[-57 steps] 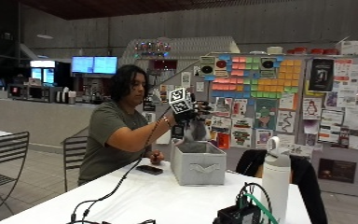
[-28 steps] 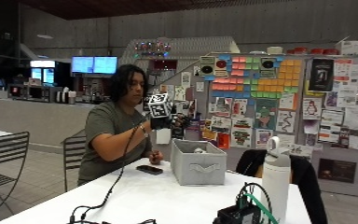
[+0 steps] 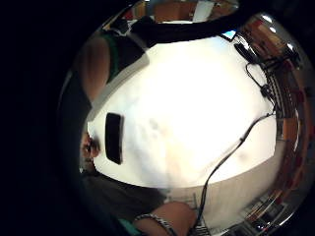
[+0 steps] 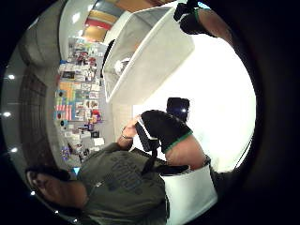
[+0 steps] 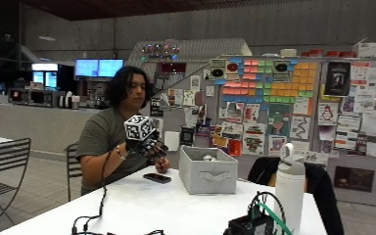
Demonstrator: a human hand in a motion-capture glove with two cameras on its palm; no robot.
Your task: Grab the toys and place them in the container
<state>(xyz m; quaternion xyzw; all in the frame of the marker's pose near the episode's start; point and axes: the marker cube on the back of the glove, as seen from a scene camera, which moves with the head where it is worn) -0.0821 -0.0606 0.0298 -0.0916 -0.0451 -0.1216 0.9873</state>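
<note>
Gloved right hand (image 5: pixel 150 147) hovers above the white table (image 5: pixel 175 205), fingers relaxed, empty; boxy grey fabric container (image 5: pixel 207 170) stands beside it.

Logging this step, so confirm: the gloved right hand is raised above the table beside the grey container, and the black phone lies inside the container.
One thing is wrong. The black phone lies on the white table, beside the grey container, not inside it; the outside view shows this. The gloved right hand is raised above the table beside the container, as stated.
</note>
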